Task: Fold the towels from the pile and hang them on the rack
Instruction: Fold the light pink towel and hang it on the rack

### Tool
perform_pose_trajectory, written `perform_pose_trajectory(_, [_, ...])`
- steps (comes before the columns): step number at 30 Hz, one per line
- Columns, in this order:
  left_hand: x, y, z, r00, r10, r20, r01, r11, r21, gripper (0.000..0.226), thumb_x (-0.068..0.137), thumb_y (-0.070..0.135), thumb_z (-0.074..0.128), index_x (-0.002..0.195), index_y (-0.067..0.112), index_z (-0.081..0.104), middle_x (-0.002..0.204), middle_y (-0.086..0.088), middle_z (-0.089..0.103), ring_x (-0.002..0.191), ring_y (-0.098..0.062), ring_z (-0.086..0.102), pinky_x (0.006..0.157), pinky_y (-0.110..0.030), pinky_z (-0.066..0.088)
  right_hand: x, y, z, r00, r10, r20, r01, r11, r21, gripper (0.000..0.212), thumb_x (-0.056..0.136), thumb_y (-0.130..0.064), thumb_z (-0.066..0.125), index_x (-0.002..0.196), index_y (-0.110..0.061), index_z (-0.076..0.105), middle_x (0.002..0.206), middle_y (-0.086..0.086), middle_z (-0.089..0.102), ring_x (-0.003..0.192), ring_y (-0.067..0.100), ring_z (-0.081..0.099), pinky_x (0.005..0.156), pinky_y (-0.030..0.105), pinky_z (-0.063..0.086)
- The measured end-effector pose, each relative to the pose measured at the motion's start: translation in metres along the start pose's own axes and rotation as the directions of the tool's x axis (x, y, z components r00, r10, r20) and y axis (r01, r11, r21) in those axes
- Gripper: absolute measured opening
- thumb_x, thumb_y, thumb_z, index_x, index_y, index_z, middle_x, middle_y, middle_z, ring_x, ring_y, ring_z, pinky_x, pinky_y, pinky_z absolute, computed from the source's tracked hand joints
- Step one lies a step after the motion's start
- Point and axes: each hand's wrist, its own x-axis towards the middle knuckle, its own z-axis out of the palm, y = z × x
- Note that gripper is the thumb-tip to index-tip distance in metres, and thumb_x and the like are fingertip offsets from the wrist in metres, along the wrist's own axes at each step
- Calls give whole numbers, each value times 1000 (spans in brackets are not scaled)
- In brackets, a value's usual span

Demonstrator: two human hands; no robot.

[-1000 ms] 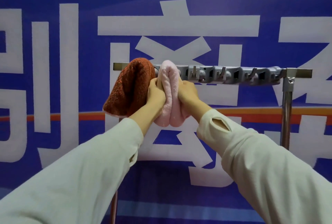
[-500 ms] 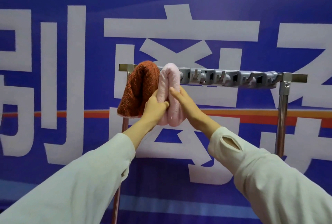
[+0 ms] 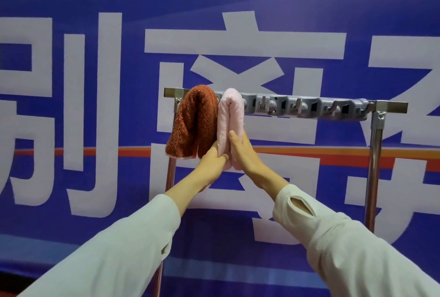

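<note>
Both hands now lower on pink towel (image 3: pixel 229 115), down from bar to its hanging ends. Left hand (image 3: pixel 209 162) pinches it, thumb curled in front; right hand (image 3: pixel 242 153) fingers (image 3: pixel 234 138) straight, pressing flat. Step, likely: smoothing hung towel. Towel astride rack (image 3: pixel 309 106) near left end, touching brown towel (image 3: pixel 192 120); long axis vertical, ends pointing down. Next: release cleanly, without tugging it off.

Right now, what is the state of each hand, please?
Left hand: pinches the pink towel near its bottom.
Right hand: open, straight fingers press the same towel.
</note>
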Motion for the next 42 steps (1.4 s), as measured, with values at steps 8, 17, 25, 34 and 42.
perform_pose_trajectory(8, [-29,14,-12,916,265,-303,-187,947,263,31,102,24,35,111,15,63,93,-8,68,81,-19,64,69,-37,56,-10,-16,-14,973,-139,-186,105,978,-181,59,93,-42,57,143,-21,37,139,0,49,121,15,50,100,33,45])
perform_pose_trajectory(17, [3,35,-48,779,155,-607,31,958,285,58,90,12,59,141,8,32,143,-14,36,134,-28,33,107,-38,33,-26,-61,30,956,-279,-90,253,940,-230,40,99,-11,47,139,-8,44,134,8,54,120,15,52,101,25,43])
perform_pose_trajectory(25, [2,24,-67,904,61,-424,26,980,197,29,100,22,45,125,8,52,116,-11,61,107,-24,57,83,-31,45,5,-57,60,971,211,-113,-239,844,-479,53,91,-13,53,135,6,30,116,21,62,93,34,68,82,40,58])
perform_pose_trajectory(34, [-3,0,-72,854,197,-482,-52,953,297,24,95,6,50,117,8,59,94,-3,63,88,-18,61,59,-10,42,-4,-49,59,976,-203,-80,97,732,-674,21,93,-21,46,90,-5,59,86,14,64,78,32,59,69,42,50])
perform_pose_trajectory(42, [-12,-10,-59,971,58,-233,-48,998,49,47,95,-2,41,136,19,49,118,-2,64,109,-14,60,90,-27,51,-15,-32,52,976,-191,-106,110,848,-519,21,100,-22,44,92,-11,59,87,6,63,77,21,59,65,33,45])
